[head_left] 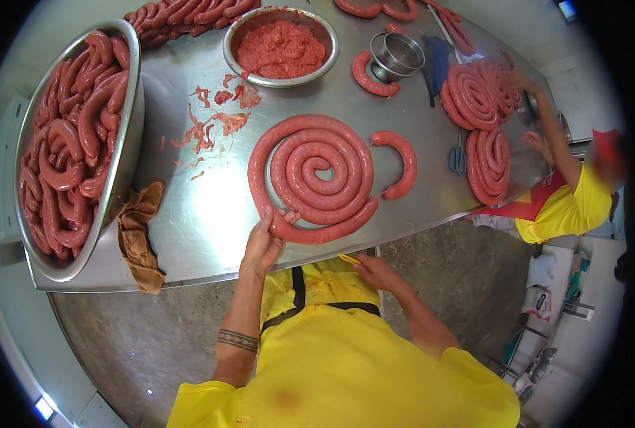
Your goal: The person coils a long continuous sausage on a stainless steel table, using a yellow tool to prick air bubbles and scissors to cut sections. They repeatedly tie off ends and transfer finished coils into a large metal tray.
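Note:
A large coiled sausage [321,139] lies flat on the steel table, with a separate curved piece [401,160] at its right. My left hand [274,230] grips the outer loop of the coil at its lower left, fingers curled round the casing. Below the table's front edge, my right hand [371,269] is closed on a thin yellow tool [347,258], whose kind I cannot make out. Scraps of meat and casing [230,123] are scattered above and left of the coil.
A deep pan of sausages [74,143] and brown cloth [139,235] sit left. Behind are a bowl of mince [280,51], a metal funnel [396,57] and sausage piles [189,14]. Blue scissors [457,160] and more coils [485,164] lie right, beside a co-worker [560,207] in yellow.

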{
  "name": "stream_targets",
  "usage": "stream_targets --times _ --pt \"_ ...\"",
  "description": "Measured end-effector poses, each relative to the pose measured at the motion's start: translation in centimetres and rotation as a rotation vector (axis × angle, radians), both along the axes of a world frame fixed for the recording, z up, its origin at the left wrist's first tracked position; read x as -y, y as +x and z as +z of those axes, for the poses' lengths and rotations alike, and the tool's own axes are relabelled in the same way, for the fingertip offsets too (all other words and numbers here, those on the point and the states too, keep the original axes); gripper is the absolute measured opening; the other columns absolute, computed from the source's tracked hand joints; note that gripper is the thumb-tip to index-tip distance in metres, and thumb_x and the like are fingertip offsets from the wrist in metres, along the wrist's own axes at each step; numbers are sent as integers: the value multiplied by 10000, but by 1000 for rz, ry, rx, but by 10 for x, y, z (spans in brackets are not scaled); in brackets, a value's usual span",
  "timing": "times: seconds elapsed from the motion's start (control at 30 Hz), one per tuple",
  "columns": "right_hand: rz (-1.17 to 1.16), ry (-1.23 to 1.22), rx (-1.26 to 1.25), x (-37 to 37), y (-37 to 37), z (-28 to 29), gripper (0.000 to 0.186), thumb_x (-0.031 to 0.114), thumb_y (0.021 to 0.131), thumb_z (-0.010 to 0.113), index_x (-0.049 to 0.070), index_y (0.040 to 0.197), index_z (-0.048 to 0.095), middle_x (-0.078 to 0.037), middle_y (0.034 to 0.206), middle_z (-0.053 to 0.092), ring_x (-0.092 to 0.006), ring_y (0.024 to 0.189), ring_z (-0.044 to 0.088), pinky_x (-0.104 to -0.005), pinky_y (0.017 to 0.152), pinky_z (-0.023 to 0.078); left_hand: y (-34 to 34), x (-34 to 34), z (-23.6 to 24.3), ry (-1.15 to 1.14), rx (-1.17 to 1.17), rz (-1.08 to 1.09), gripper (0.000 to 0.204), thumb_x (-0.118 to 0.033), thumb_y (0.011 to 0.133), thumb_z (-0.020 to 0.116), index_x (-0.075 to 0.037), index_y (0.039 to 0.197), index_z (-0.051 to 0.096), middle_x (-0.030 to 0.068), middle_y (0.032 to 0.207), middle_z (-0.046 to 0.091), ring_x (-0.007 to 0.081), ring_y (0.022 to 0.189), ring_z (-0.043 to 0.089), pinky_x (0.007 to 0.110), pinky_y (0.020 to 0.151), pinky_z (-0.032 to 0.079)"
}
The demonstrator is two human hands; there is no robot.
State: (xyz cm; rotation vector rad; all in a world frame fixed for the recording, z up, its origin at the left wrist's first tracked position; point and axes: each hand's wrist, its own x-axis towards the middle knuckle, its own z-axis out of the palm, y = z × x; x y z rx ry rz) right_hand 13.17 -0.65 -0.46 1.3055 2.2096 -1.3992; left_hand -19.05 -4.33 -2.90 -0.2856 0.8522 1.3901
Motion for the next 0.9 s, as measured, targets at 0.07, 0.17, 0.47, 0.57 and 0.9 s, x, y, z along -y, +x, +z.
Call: stream_targets --times 0.07,0.17,0.47,0.57,0.9 --pt "59 -55 13 -5 -15 14 259 282 1004 543 27 1051 557 -262 949 641 -474 915 614 -514 784 476 3 -1 1 -68 -459 -148 323 -287 1077 474 -8 1136 625 178 1058 717 290 1007 673 415 919 491" --pt "255 -145 -20 -8 -48 35 248 272 1012 530 35 1079 551 -259 989 642 -470 939 608 -504 806 477 9 0 2 -139 -1387 -439 347 -296 1076 470 -4 1047 656 164 993 709 288 958 669 425 858 490" --pt "-207 -728 -905 -75 -286 64 157 198 1028 527 44 1034 556 -32 824 607 -108 780 572 -270 698 476 3 19 12 56 -138 176 710 -595 1061 215 -3 1252 558 139 1362 564 289 1265 533 475 1102 412" --pt "-424 -577 -832 -155 -329 77 185 223 1019 565 62 1109 569 -42 796 621 -150 701 618 -300 631 516 5 24 18 320 -599 -135 535 -480 1092 299 -25 1161 574 134 1258 619 270 1208 575 440 1067 431" --pt "-313 -32 -763 -275 -122 123 204 288 1041 559 102 1121 587 23 809 566 -65 666 554 -224 586 469 11 14 -5 495 -255 121 314 -365 1078 449 -80 1064 582 62 1024 646 235 984 624 407 961 480"
